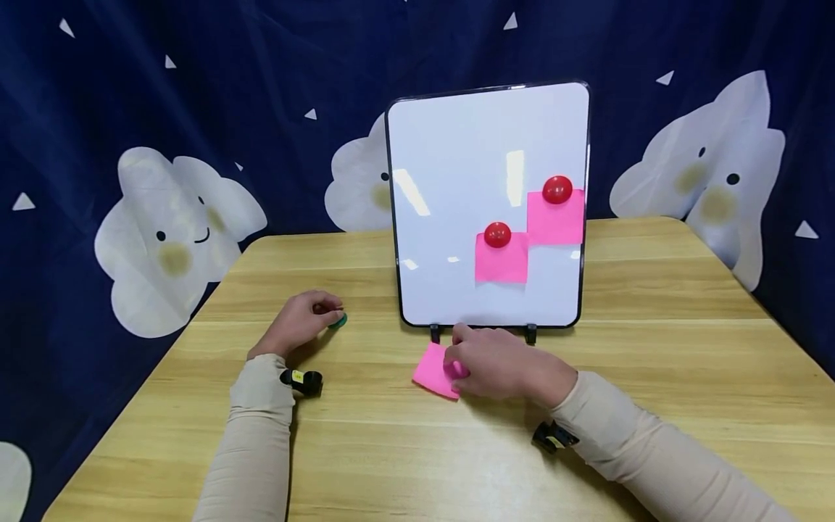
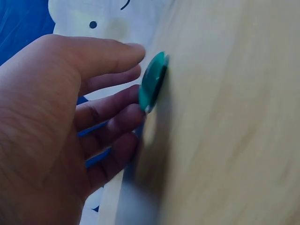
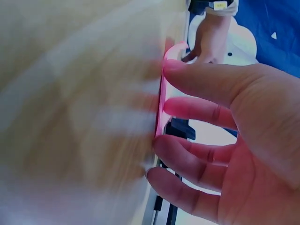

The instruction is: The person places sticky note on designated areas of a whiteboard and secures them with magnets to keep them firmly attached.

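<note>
In the head view my left hand (image 1: pixel 301 319) is over the table's left side, thumb tip beside a round green magnet (image 1: pixel 338 320). The left wrist view shows the domed magnet (image 2: pixel 153 82) near the table surface, loosely bent fingers at its lower edge and the thumb near its top. My right hand (image 1: pixel 499 364) is in front of the whiteboard, fingertips at a pink sticky note (image 1: pixel 433 370). In the right wrist view, thumb and fingers are spread along the note (image 3: pixel 161 101), whose far end curls up. The hand partly hides the note in the head view.
The whiteboard (image 1: pixel 450 167) stands upright on small black feet (image 1: pixel 531 334). Two pink notes hang on it, the lower (image 1: pixel 502 264) under a red magnet (image 1: pixel 498 235), the upper (image 1: pixel 554 223) under another (image 1: pixel 557 190). A dark blue cloud-print curtain (image 1: pixel 274 87) hangs behind the wooden table (image 1: pixel 378 449).
</note>
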Tool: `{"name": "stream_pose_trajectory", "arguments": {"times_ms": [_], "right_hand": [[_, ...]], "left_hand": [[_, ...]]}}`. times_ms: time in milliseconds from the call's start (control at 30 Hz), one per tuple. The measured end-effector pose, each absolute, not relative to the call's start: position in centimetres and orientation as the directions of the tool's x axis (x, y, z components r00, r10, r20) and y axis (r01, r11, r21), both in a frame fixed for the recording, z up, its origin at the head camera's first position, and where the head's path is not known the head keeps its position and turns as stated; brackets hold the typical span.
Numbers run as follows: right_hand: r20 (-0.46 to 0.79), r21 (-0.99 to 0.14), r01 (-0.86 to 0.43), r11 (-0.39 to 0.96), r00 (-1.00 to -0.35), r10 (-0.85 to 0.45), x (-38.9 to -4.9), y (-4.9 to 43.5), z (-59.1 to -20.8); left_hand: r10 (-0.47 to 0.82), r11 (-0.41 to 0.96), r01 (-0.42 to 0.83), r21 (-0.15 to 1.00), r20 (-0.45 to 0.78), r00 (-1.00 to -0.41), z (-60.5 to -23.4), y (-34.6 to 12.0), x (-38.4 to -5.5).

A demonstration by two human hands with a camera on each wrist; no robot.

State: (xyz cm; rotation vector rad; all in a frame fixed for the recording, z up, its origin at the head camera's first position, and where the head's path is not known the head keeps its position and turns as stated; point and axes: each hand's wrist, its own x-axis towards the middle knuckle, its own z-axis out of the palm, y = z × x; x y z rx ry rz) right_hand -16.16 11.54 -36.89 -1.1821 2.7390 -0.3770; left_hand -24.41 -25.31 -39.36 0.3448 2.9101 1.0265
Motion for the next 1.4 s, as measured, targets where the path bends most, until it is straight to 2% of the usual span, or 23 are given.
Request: {"name": "stream_pose_trajectory", "arguments": {"times_ms": [367,600,933,1167,1400], "right_hand": [[-0.031,-0.326,-0.684,0.653,-0.683,-0.730,-16.8,12.6,-36.8],[-0.020,-0.336,-0.672,0.660,-0.695,-0.718,-17.0,12.7,-36.7],[-0.113,-0.369,-0.571,0.733,-0.755,-0.646,-17.2,13.1,-36.6],[-0.169,-0.359,-0.547,0.756,-0.759,-0.629,-16.8,13.2,-36.2],[-0.222,-0.399,-0.516,0.758,-0.748,-0.625,-16.9,13.3,-35.9]], "left_hand": [[0.257,0.740,0.160,0.654,-0.055,-0.965,-38.9,-25.8,-24.3],[0.315,0.730,0.179,0.660,-0.092,-0.945,-38.4,-26.0,-24.4],[0.308,0.732,0.161,0.662,-0.110,-0.945,-38.6,-25.9,-24.4],[0.284,0.733,0.139,0.666,-0.114,-0.952,-38.7,-25.8,-24.2],[0.285,0.738,0.147,0.659,-0.106,-0.953,-38.9,-26.2,-24.1]]}}
